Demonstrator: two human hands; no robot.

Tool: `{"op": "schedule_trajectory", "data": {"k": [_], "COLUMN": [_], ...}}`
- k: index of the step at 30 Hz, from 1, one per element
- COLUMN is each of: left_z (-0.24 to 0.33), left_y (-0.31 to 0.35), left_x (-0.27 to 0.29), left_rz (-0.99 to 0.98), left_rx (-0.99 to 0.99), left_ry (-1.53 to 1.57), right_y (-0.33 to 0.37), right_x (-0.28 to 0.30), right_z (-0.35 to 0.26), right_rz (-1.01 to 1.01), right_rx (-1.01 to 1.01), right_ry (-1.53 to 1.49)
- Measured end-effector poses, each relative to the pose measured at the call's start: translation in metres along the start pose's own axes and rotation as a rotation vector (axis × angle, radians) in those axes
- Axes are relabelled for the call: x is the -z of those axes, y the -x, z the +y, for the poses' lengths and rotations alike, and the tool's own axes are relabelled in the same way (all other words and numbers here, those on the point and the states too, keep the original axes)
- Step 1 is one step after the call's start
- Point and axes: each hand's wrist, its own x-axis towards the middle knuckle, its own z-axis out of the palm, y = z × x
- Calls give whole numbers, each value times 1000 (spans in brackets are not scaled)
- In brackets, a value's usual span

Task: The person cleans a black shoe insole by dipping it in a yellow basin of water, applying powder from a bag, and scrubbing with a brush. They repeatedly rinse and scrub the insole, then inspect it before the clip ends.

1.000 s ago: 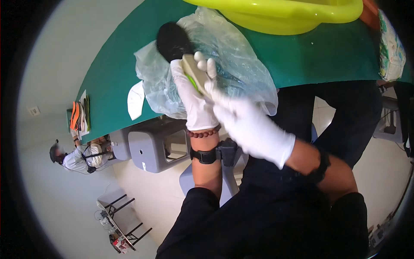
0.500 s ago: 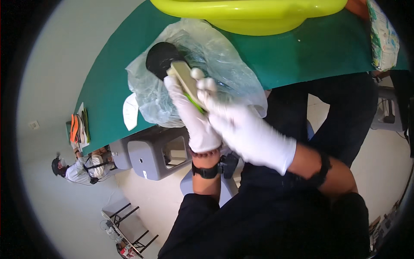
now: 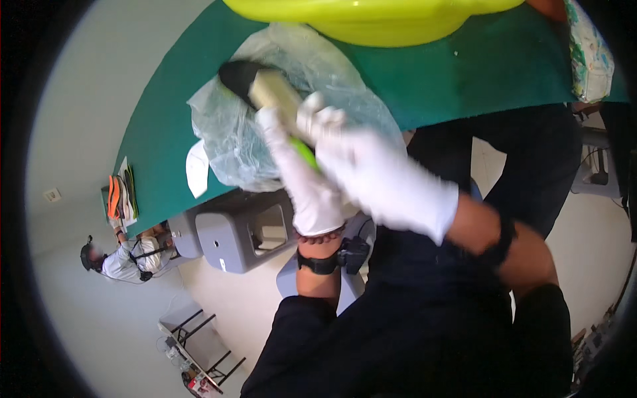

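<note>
Both my hands wear white gloves and meet above a crumpled clear plastic bag [image 3: 232, 159]. My right hand [image 3: 371, 169], blurred by motion, is closed around a cream-coloured oblong block [image 3: 275, 93], which looks like a brush back; its underside is hidden. Below that block is a flat, round-ended black piece [image 3: 240, 78], resembling a shoe insole. My left hand [image 3: 292, 166] supports this piece from beneath, its fingers partly covered. A bright green strip [image 3: 304, 152] shows between my palms, apparently part of the same piece.
The bag lies on a green table [image 3: 424, 83] with a yellow-green basin [image 3: 385, 26] at the far edge. A white paper-like piece [image 3: 197, 169] lies left of the bag, and a soft package [image 3: 590, 60] at right. Grey stools [image 3: 222, 242] stand below; another person [image 3: 123, 259] sits far left.
The cream block has shifted slightly in my right hand's grip and tilted over the black piece. The black end now looks narrower. The whole view has moved a little.
</note>
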Motion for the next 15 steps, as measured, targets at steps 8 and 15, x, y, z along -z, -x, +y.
{"op": "schedule_trajectory", "data": {"k": [8,15], "left_z": [-4,-9], "left_y": [8,10], "left_x": [-26,-29], "left_rz": [-44,-49], "left_rx": [-109,-153], "left_ry": [-215,-199], "right_y": [-5,9], "right_x": [-5,-10], "right_z": [27,18], "right_rz": [140,141], "right_rx": [308,207], "right_ry": [177,13]}}
